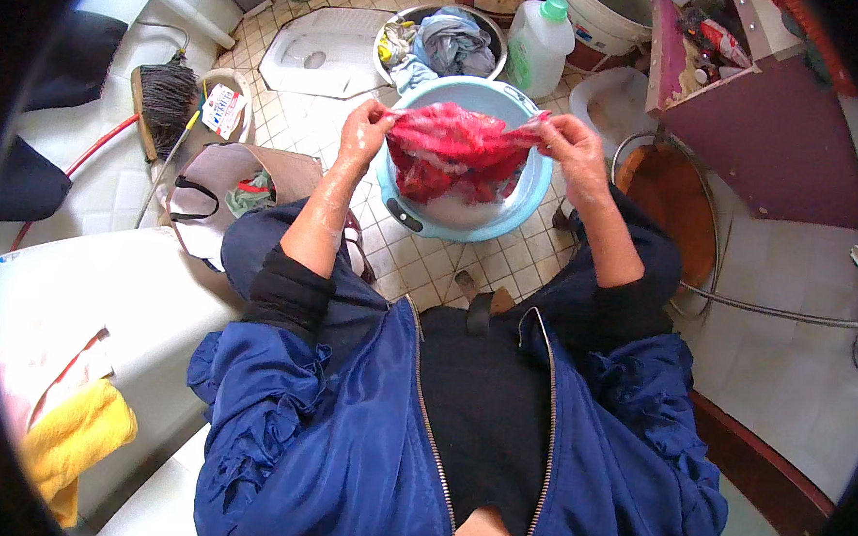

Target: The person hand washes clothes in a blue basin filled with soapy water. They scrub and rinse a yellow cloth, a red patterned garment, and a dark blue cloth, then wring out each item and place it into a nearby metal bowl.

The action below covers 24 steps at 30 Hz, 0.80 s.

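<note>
A wet red garment (460,153) hangs stretched between my two hands, with white suds along its upper part. My left hand (364,135) pinches its left end between thumb and fingers. At the other end, my right hand (572,155) grips a bunched corner. Beneath the cloth stands a light blue plastic basin (467,230) on the tiled floor, holding cloudy, soapy water. The garment's lower folds hang inside the basin, and whether they touch the water is hard to tell. Suds cling to my left hand and forearm.
Behind the basin, a metal bowl (501,50) holds grey and yellow clothes. A detergent jug (538,52) and a white bucket (608,22) stand beside it. Left are a squat toilet (324,51), a broom (167,101) and a fabric bag (299,170). An orange-brown basin (665,211) leans right, near a shower hose (776,306).
</note>
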Motion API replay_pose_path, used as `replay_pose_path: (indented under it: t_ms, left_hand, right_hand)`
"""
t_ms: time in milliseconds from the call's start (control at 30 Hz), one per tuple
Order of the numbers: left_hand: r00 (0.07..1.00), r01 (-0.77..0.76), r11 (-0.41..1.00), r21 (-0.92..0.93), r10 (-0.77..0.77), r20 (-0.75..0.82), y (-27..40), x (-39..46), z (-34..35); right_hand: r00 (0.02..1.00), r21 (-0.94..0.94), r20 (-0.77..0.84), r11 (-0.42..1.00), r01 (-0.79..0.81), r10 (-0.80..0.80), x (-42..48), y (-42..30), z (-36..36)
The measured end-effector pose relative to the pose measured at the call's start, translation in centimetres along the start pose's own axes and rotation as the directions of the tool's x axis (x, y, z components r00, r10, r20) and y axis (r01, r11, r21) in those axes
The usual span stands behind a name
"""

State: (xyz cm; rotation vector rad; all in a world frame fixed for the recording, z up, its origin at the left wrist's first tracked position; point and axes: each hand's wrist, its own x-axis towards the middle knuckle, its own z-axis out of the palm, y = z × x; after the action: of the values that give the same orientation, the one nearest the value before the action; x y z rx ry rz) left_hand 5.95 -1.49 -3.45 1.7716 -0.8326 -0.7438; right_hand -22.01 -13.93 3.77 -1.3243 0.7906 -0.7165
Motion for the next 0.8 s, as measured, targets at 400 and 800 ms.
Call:
replay_pose_path:
  t_ms: [400, 800]
  left_hand:
    - [0.997, -0.002, 0.752, -0.659, 0.051, 0.055, 12.3, -0.9, 2.0]
    - [0.869, -0.447, 0.882, -0.149, 0.468, 0.161, 12.1, -1.6, 2.6]
  right_hand:
    - [0.934, 0.101, 0.180, 0.951, 0.293, -0.307, 3.4, -6.3, 5.8]
    - [0.982, 0.206, 0.021, 0.962, 0.181, -0.189, 5.0, -5.0, 8.5]
